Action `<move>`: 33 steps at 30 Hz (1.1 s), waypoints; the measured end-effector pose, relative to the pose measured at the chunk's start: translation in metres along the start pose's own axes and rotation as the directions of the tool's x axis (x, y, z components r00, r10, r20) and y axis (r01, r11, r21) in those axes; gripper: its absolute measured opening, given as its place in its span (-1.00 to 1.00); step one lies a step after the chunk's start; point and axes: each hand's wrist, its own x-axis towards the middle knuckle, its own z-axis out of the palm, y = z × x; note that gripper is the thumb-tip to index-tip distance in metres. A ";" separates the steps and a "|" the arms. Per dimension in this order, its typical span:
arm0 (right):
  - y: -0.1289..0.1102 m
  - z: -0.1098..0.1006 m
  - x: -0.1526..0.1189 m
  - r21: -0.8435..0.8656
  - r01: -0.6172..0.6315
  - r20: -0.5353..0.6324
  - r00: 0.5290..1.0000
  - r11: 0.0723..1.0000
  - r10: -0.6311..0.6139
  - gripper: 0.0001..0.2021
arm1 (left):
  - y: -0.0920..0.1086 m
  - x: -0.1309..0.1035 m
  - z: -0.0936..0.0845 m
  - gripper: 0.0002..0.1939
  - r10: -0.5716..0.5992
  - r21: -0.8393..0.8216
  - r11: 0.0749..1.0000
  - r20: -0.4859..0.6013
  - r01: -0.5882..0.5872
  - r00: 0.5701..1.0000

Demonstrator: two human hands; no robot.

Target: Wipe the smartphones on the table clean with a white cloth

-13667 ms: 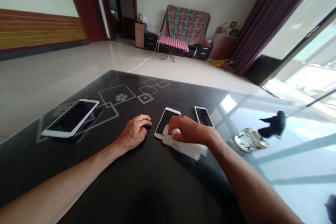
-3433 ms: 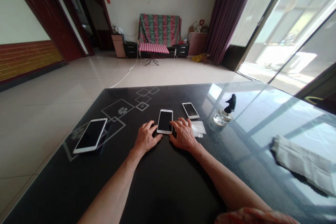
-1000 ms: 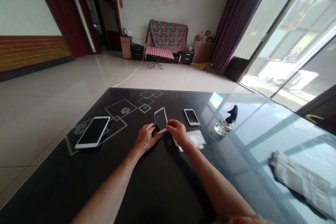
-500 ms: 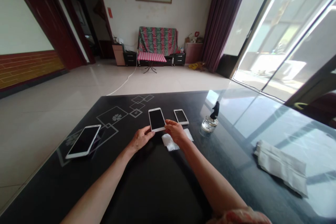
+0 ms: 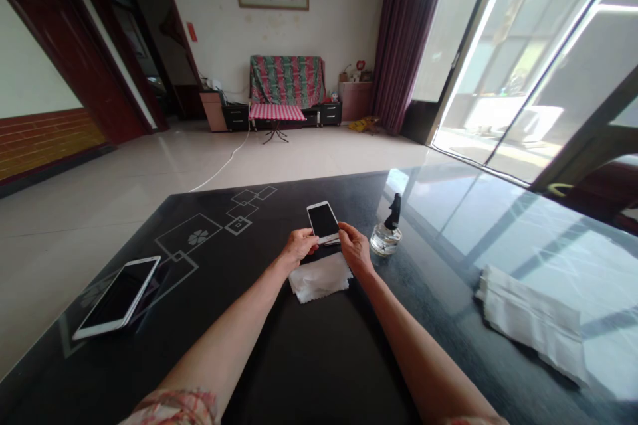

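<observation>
Between my two hands is a white smartphone [image 5: 323, 220] with a dark screen, tilted up toward me. My left hand [image 5: 300, 244] grips its lower left corner, and my right hand [image 5: 355, 246] grips the lower right edge. Just beneath it shows a sliver of the smaller phone [image 5: 331, 243], mostly hidden behind the one I hold. A white cloth with a zigzag edge [image 5: 319, 279] lies on the black table nearer to me, below my hands. To the right of my right hand stands a clear spray bottle [image 5: 386, 238] with a black trigger head.
A white tablet [image 5: 118, 297] lies at the left of the glossy black table [image 5: 309, 372]. On the right side rests a folded greyish cloth [image 5: 533, 319]. Farther off are a small striped folding table [image 5: 276, 112] and a glass sliding door [image 5: 513, 66].
Both hands have carried the smartphone rightward, over the smaller phone, which it now mostly covers. The white cloth, earlier partly behind my right arm, shows more fully. The camera view has shifted a little.
</observation>
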 end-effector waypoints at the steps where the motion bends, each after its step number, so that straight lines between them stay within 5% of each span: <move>1: 0.004 -0.001 0.001 -0.069 0.050 -0.027 0.998 0.996 -0.052 -0.63 | 0.000 0.004 0.003 -0.92 0.001 0.007 1.000 0.003 -0.001 1.000; 12: 0.022 0.002 0.005 -0.373 0.139 -0.054 0.984 0.918 -0.171 -0.64 | -0.003 0.016 0.014 -0.89 0.025 0.091 0.996 0.018 -0.027 1.000; 33: 0.023 0.005 0.008 -0.511 0.125 0.001 0.989 0.850 -0.145 -0.64 | -0.019 0.026 0.020 -0.89 0.112 0.295 0.951 -0.039 -0.096 0.993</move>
